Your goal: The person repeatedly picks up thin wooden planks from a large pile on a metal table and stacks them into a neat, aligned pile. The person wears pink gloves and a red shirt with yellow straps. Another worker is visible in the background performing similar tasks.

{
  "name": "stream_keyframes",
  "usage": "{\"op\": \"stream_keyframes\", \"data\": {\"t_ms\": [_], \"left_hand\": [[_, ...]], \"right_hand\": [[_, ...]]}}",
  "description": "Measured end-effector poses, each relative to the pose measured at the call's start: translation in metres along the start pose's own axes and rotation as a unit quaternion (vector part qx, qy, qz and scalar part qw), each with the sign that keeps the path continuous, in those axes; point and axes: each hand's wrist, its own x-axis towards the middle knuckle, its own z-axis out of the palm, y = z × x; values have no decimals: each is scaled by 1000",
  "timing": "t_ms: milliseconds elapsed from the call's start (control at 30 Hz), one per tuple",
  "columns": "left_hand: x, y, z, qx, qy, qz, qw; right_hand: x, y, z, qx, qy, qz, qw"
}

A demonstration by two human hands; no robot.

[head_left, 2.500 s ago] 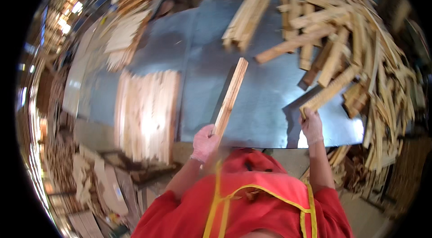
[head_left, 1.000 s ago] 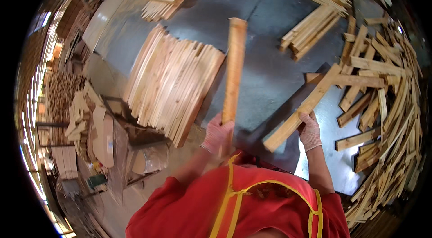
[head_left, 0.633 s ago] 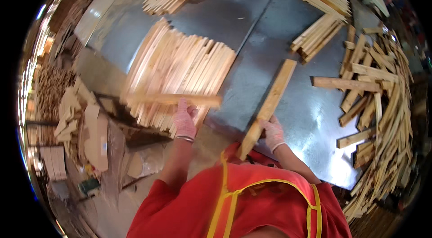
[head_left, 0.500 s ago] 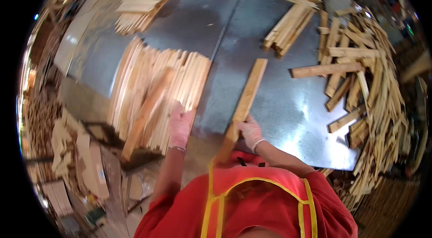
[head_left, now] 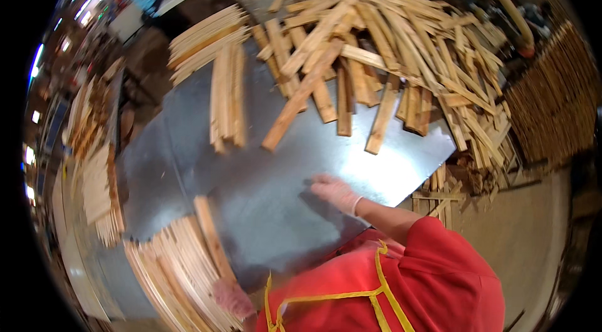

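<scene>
Slat, a long flat strip of pale wood with a slightly darker, reddish face, lies at the lower left of the frame on top of a neat stack of like strips, running from the left hand up toward the sheet's middle. Left hand, in a pinkish glove, is at the slat's near end at the bottom of the frame; it is blurred and partly behind the red shirt, so whether its fingers are clenched on the slat I cannot tell. Right hand, gloved too, lies flat and released, fingers spread, on the bare metal sheet near the frame's centre, holding nothing. That sheet is a grey, dull-shining tabletop with a seam down it and straight edges that bend with the lens. Above the right hand a loose heap of rough-sawn strips fills the upper middle and right, lying crosswise at all angles, some spilling over the right edge. One long board slants out of the heap toward the centre. A small tidy bundle lies lengthwise at upper left of centre, with another stack above it. More strips are piled along the left rim.
</scene>
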Motion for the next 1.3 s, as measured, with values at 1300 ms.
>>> {"op": "stream_keyframes", "data": {"t_ms": [1300], "left_hand": [[42, 294, 51, -163, -493, 222, 825]], "right_hand": [[-76, 84, 13, 303, -24, 143, 942]]}}
